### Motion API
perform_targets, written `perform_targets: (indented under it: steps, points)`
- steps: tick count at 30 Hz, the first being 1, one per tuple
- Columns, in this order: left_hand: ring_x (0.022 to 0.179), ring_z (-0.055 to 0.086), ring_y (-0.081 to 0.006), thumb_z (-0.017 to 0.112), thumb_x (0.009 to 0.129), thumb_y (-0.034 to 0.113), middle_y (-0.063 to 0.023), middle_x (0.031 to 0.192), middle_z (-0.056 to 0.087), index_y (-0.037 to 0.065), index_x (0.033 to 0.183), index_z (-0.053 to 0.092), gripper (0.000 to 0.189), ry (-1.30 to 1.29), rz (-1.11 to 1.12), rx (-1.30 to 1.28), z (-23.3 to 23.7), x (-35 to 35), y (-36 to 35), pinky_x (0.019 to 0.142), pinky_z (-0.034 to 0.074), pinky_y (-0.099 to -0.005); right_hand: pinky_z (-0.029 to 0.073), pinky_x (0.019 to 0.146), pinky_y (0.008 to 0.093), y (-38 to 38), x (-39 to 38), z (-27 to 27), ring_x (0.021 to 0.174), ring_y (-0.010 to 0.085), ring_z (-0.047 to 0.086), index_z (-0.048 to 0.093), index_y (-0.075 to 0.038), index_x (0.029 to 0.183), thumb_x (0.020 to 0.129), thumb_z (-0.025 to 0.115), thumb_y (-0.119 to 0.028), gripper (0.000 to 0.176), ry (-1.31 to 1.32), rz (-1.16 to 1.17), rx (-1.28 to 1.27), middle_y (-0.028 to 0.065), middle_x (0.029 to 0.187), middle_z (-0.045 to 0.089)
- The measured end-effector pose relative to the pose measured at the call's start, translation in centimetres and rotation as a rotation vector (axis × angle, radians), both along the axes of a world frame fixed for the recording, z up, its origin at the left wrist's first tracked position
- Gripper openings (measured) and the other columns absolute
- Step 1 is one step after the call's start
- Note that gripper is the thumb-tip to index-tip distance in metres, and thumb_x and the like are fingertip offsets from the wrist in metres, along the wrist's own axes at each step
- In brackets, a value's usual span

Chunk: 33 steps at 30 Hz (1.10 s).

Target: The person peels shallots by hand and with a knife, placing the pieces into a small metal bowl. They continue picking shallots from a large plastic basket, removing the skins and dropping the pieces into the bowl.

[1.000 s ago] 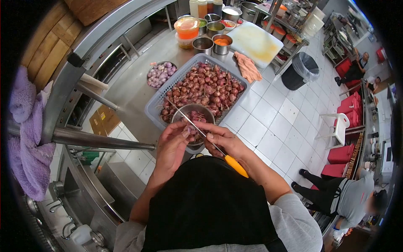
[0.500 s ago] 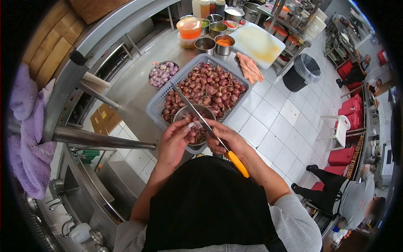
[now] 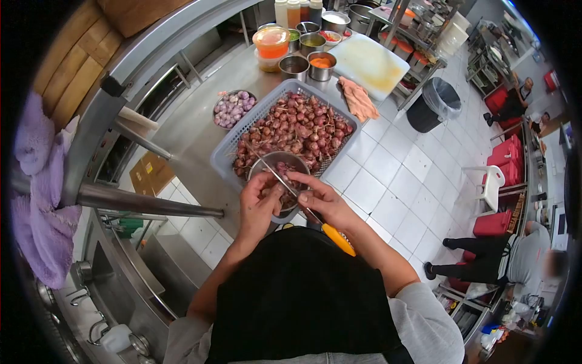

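In my right hand (image 3: 324,200) is a knife with a yellow handle (image 3: 338,239), its blade pointing up and left across the front of my left hand. The blade shows nearly edge-on. My left hand (image 3: 259,203) is closed, thumb and fingers pinched around a shallot that the fingers mostly hide. Both hands are over a metal bowl (image 3: 254,168) with shallots and skins in it. The bowl sits in the near end of a grey plastic basket (image 3: 222,159) full of unpeeled red shallots (image 3: 303,124). Left of the basket, a small bowl holds peeled shallots (image 3: 233,109).
Past the basket stand sauce tubs (image 3: 271,41), metal pots (image 3: 321,73) and a white cutting board (image 3: 370,64). An orange cloth (image 3: 359,98) lies beside the basket. A black bin (image 3: 426,112) stands on the tiled floor. At right a person (image 3: 479,258) stands by a counter.
The knife blade has turned from showing its flat side to nearly edge-on, and its handle has shifted slightly left. My hands remain close together over the bowl. The person at right has shifted position.
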<state>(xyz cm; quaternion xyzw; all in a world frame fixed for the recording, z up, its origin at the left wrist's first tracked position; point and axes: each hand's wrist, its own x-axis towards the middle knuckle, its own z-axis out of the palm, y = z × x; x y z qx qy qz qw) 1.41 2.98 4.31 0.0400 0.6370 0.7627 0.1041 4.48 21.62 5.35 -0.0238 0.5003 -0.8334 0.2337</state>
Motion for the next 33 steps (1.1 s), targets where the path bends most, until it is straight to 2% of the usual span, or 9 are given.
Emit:
perform_targets:
  steps: [2,5,9,12,19,22,25,28,33]
  points:
    - [0.056,0.051,-0.0051,0.061,0.094,0.003,-0.0040,0.087,0.063,-0.002,0.112,0.057,0.019,-0.069,0.030,0.113,-0.1,0.1,0.0,0.048,0.041,-0.0213,0.033,0.059,0.0207,0.3,0.1,-0.3,0.067,0.0031,0.043,0.047,-0.015,0.144,0.096,0.063,-0.020,0.051,-0.004,0.028,0.030,-0.0059,0.078,0.053]
    - [0.056,0.051,-0.0055,0.061,0.094,0.003,-0.0037,0.083,0.063,-0.003,0.113,0.059,0.020,-0.080,0.027,0.170,-0.2,0.3,-0.2,0.050,0.042,-0.0216,0.034,0.062,0.0200,-0.2,0.0,0.1,0.069,0.0034,0.045,0.049,-0.015,0.144,0.096,0.062,-0.019,0.049,0.027,0.001,0.069,-0.0063,0.079,0.054]
    - [0.057,0.051,-0.0057,0.061,0.095,0.003,-0.0032,0.079,0.062,-0.003,0.112,0.061,0.018,-0.081,0.025,0.132,0.0,0.4,-0.5,0.051,0.043,-0.0222,0.035,0.061,0.0193,-0.2,0.0,-0.1,0.069,0.0035,0.045,0.050,-0.014,0.144,0.096,0.062,-0.019,0.049,0.048,0.009,0.076,-0.0069,0.078,0.053]
    - [0.060,0.048,-0.0067,0.057,0.096,0.003,-0.0004,0.072,0.055,-0.002,0.109,0.062,0.015,-0.096,0.030,0.165,0.0,0.3,-0.6,0.053,0.043,-0.0256,0.035,0.057,0.0198,-0.1,-0.3,-0.5,0.065,0.0046,0.046,0.049,-0.014,0.144,0.097,0.060,-0.022,0.048,0.018,0.036,0.071,-0.0055,0.075,0.051]
    - [0.060,0.046,-0.0076,0.059,0.094,0.004,-0.0007,0.074,0.054,-0.003,0.110,0.064,0.019,-0.249,0.049,0.306,-1.0,-0.3,-1.4,0.053,0.042,-0.0273,0.033,0.049,0.0223,0.5,-0.7,-1.1,0.057,0.0070,0.043,0.044,-0.018,0.146,0.099,0.055,-0.031,0.050,-0.089,0.093,-0.105,-0.0035,0.069,0.046]
    - [0.062,0.047,-0.0076,0.059,0.094,0.003,-0.0011,0.076,0.056,-0.003,0.111,0.064,0.019,-0.245,0.054,0.285,-1.5,-0.5,-1.9,0.054,0.042,-0.0277,0.034,0.051,0.0226,0.4,-0.7,-0.8,0.061,0.0062,0.044,0.043,-0.017,0.147,0.099,0.057,-0.031,0.051,-0.050,0.061,-0.020,-0.0034,0.074,0.049]
    - [0.064,0.048,-0.0079,0.060,0.093,0.003,-0.0020,0.080,0.058,-0.003,0.112,0.063,0.020,-0.242,0.036,0.304,-1.7,-0.4,-2.3,0.055,0.042,-0.0279,0.034,0.053,0.0220,-0.2,-0.4,-0.1,0.059,0.0076,0.044,0.034,-0.017,0.151,0.099,0.058,-0.030,0.059,-0.007,0.023,0.104,-0.0027,0.071,0.047]
    - [0.066,0.049,-0.0084,0.059,0.093,0.002,-0.0029,0.085,0.061,-0.001,0.113,0.062,0.020,-0.242,0.001,0.355,-1.9,-0.3,-2.1,0.057,0.042,-0.0274,0.035,0.070,0.0203,-0.3,-0.4,0.0,0.077,0.0050,0.044,0.040,-0.015,0.148,0.096,0.063,-0.024,0.057,0.107,0.093,0.173,-0.0053,0.083,0.051]
    - [0.069,0.052,-0.0092,0.059,0.092,0.001,-0.0030,0.090,0.062,0.001,0.113,0.061,0.021,-0.253,-0.013,0.415,-1.8,-0.2,-2.0,0.060,0.043,-0.0266,0.037,0.071,0.0204,-0.9,-0.4,-0.1,0.079,0.0050,0.046,0.042,-0.012,0.146,0.096,0.063,-0.020,0.055,0.160,0.074,0.142,-0.0046,0.085,0.053]
